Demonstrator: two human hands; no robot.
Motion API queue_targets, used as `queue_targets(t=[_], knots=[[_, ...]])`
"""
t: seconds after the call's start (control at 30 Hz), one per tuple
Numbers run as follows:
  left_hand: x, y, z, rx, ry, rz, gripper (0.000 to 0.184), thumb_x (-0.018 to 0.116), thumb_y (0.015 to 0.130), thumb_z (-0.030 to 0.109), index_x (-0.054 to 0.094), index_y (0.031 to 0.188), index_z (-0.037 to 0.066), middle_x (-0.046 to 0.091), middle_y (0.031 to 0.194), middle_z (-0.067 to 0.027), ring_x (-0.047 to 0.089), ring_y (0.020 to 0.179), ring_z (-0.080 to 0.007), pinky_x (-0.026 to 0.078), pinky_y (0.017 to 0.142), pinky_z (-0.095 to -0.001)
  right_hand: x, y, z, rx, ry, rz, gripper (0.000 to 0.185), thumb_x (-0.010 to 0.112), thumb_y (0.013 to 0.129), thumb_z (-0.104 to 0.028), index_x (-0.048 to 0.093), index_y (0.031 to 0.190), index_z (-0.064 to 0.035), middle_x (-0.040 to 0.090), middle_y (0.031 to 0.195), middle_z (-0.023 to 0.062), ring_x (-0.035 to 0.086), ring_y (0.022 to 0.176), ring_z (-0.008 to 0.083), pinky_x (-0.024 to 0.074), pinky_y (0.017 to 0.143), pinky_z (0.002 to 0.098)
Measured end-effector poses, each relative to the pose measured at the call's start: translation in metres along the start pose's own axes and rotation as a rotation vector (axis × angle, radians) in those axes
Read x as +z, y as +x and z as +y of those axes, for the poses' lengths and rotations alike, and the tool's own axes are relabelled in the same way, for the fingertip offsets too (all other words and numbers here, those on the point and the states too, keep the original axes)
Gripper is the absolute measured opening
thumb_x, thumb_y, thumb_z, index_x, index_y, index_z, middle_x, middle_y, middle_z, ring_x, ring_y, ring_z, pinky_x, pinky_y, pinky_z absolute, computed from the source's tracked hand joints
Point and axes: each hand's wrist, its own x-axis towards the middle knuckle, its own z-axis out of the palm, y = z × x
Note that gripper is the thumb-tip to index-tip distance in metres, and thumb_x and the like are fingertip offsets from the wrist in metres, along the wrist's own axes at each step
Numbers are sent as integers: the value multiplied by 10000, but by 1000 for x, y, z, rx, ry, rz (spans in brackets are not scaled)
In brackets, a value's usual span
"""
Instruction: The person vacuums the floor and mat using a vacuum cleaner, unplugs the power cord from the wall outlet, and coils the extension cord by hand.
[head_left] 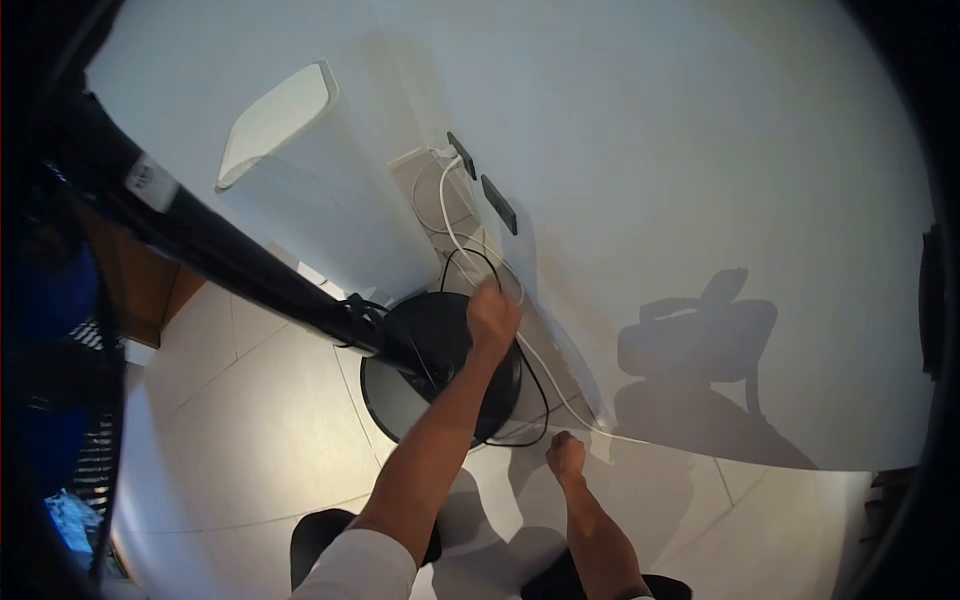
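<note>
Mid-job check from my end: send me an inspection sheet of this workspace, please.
Surface: pale tiled floor, unevenly lit.
Job's things: thin black cord looping beside a round black base with a long black pole.
Clutter: tall white lidded container close to the base.
Hands: left hand closed, apparently on the cord; right hand closed, nothing visible in it.
Cables: white cable at the upper dark rectangular outlet; lower outlet, nothing seen plugged in.
Surroundings: white wall bearing shadows.
</note>
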Motion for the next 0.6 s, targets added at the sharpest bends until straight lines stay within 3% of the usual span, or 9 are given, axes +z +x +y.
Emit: queue_targets(t=[0.03, 0.1, 0.13, 0.2, 0.27, 0.33, 0.4, 0.6], knots=[[16, 29, -6, 91, 54, 74, 137, 549, 777, 69, 562, 865, -35, 596, 855, -238, 596, 850, -422, 483, 707, -480, 18, 14, 5, -85, 33, 145, 142, 559, 806, -123, 611, 770, 5, 630, 765, 225, 612, 747, 410, 485, 686, 480], [15, 86, 4, -128, 166, -5, 169, 547, 773, 56, 552, 921, -26, 588, 959, -219, 604, 893, -401, 503, 739, -453, 55, 41, 23, -283, 5, 358, 28, 541, 806, -34, 554, 792, -14, 561, 738, 195, 550, 716, 404, 439, 638, 497], [21, 110, -5, -142, 188, 15, 180, 547, 774, 54, 553, 933, -29, 581, 989, -220, 608, 896, -400, 506, 764, -445, 66, 47, 22, -293, 9, 370, 28, 541, 806, -34, 554, 792, -14, 561, 738, 195, 550, 716, 404, 439, 638, 497], [24, 153, -25, -148, 241, 83, 201, 551, 777, 59, 556, 957, -33, 572, 1023, -221, 613, 917, -393, 510, 795, -439, 72, 53, 14, -385, -22, 627, 32, 546, 779, -9, 540, 802, -30, 529, 739, 173, 529, 734, 379, 427, 637, 475], [26, 193, -41, -166, 295, 141, 217, 559, 786, 76, 561, 971, -37, 588, 1016, -228, 618, 939, -387, 511, 800, -446, 75, 54, 14, -328, -45, 606, 126, 556, 720, 9, 523, 831, -39, 523, 776, 155, 518, 759, 359, 415, 655, 457], [29, 228, -62, -194, 304, 155, 223, 562, 791, 86, 565, 975, -40, 605, 1006, -237, 623, 943, -386, 511, 797, -450, 73, 55, 10, -329, -72, 617, 129, 556, 736, 9, 525, 851, -40, 521, 768, 143, 523, 745, 353, 413, 631, 453], [32, 254, -78, -90, 327, -94, 229, 572, 801, 117, 588, 972, -34, 641, 978, -240, 633, 939, -384, 512, 791, -453, 72, 51, 9, -311, -109, 622, 133, 557, 751, 8, 527, 871, -42, 519, 761, 132, 529, 731, 346, 410, 607, 449], [37, 286, -93, 111, 392, -140, 191, 549, 827, 134, 668, 890, -1, 658, 924, -237, 630, 942, -388, 505, 813, -458, 80, 50, 17, -267, -151, 539, 193, 603, 753, -16, 523, 926, -46, 532, 819, 136, 534, 758, 344, 423, 654, 450]])
